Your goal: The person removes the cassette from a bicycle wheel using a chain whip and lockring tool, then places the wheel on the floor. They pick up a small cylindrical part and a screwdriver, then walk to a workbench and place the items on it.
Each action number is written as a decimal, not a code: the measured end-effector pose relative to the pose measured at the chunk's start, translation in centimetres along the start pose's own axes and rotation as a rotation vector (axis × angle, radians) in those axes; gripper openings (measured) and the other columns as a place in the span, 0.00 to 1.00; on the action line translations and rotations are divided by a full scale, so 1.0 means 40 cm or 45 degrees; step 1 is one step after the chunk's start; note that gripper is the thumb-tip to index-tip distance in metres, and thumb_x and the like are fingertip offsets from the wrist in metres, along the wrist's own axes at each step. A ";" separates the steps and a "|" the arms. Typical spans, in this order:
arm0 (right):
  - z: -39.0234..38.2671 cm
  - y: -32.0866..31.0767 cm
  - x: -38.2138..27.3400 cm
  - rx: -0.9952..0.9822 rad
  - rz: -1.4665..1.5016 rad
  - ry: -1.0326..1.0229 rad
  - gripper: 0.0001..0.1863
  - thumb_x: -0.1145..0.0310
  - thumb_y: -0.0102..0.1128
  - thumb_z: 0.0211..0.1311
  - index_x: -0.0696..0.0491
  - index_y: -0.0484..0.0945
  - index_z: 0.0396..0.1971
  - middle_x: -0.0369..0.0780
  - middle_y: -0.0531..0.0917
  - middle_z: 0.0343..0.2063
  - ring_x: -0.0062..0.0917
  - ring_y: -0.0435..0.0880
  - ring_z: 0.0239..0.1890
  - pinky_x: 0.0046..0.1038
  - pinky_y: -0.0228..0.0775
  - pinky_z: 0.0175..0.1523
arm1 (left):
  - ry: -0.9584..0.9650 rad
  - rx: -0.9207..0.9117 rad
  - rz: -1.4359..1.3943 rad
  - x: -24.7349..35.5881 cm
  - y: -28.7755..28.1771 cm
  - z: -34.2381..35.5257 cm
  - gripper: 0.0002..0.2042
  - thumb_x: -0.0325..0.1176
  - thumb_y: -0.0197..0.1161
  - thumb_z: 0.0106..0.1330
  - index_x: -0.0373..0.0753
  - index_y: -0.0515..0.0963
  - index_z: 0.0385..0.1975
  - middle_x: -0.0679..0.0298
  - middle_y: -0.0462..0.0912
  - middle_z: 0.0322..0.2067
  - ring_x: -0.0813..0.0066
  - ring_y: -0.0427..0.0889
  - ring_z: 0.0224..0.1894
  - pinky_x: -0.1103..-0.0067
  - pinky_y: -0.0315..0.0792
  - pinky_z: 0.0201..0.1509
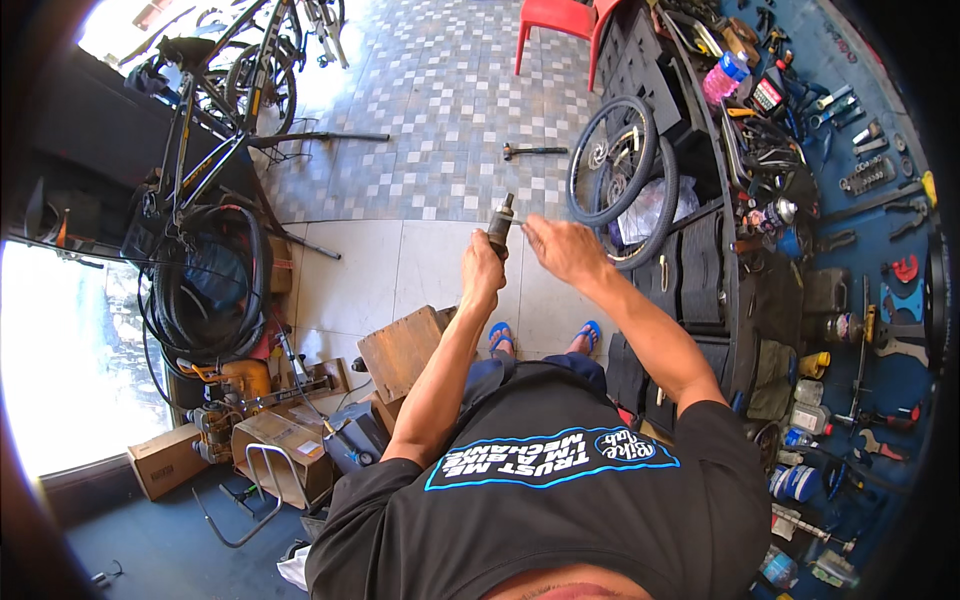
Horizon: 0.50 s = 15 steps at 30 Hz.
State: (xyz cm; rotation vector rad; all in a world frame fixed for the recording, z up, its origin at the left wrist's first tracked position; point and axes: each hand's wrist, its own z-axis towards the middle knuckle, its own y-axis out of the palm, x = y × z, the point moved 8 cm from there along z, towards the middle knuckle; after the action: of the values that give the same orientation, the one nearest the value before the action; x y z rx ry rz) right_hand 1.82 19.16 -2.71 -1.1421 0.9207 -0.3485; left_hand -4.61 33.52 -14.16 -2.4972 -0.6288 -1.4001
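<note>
My left hand [483, 266] is wrapped round a dark, stubby cylindrical tool [501, 226] that has a paler metal collar and a narrow tip pointing up and away from me. Just right of the tool's upper part is my right hand [562, 250], its fingers curled into a pinch. A thin sliver shows between those fingertips and the tool, too small to name. Whether the right fingertips touch the tool I cannot tell. Beyond both hands, a hammer [535, 151] with a dark handle lies on the tiled floor.
Bicycle wheels [657, 215] lean against a black cabinet [692, 275] on the right, below a tool-covered bench [850, 225]. A bicycle frame [222, 140] with hanging tyres [165, 305] stands left. Nearer are a wooden box [400, 350] and cardboard boxes [165, 462]. A red chair [558, 14] stands far off.
</note>
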 end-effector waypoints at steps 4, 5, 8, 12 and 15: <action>-0.033 0.005 -0.057 -0.149 0.017 0.009 0.16 0.53 0.48 0.79 0.51 0.74 0.40 0.54 0.84 0.23 0.55 0.85 0.30 0.54 0.77 0.34 | 0.128 0.136 0.244 0.005 -0.023 0.015 0.38 0.57 0.33 0.78 0.30 0.80 0.22 0.52 0.78 0.17 0.56 0.77 0.21 0.61 0.71 0.33; -0.023 0.002 -0.042 -0.112 0.014 0.021 0.16 0.53 0.48 0.79 0.51 0.74 0.40 0.53 0.84 0.23 0.56 0.85 0.30 0.54 0.77 0.34 | 0.159 0.151 0.299 0.008 -0.025 0.016 0.39 0.57 0.33 0.78 0.29 0.80 0.22 0.49 0.79 0.18 0.52 0.78 0.23 0.59 0.71 0.36; 0.006 -0.010 -0.015 -0.044 -0.006 0.024 0.15 0.55 0.48 0.78 0.51 0.75 0.40 0.54 0.84 0.23 0.55 0.86 0.29 0.54 0.78 0.34 | 0.245 0.181 0.384 0.030 -0.022 0.004 0.38 0.56 0.33 0.79 0.29 0.81 0.22 0.44 0.81 0.20 0.45 0.81 0.28 0.56 0.72 0.43; -0.022 0.006 -0.027 -0.035 -0.016 -0.019 0.14 0.56 0.48 0.78 0.51 0.76 0.40 0.53 0.85 0.23 0.54 0.86 0.28 0.54 0.78 0.33 | 0.320 0.228 0.465 0.056 -0.024 -0.011 0.38 0.53 0.33 0.79 0.27 0.81 0.21 0.39 0.82 0.22 0.38 0.82 0.32 0.54 0.71 0.45; -0.021 0.004 -0.018 -0.050 -0.039 0.054 0.15 0.54 0.49 0.78 0.51 0.76 0.39 0.53 0.84 0.23 0.55 0.86 0.28 0.54 0.78 0.33 | 0.373 0.222 0.543 0.043 -0.028 -0.046 0.38 0.52 0.33 0.80 0.26 0.80 0.22 0.36 0.81 0.23 0.33 0.81 0.33 0.52 0.71 0.44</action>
State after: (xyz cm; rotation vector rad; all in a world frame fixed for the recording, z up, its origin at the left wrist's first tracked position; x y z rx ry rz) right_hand 0.70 19.18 -2.62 -1.1901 0.9512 -0.3823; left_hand -5.74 34.26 -11.76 -2.0734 -0.1402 -1.4282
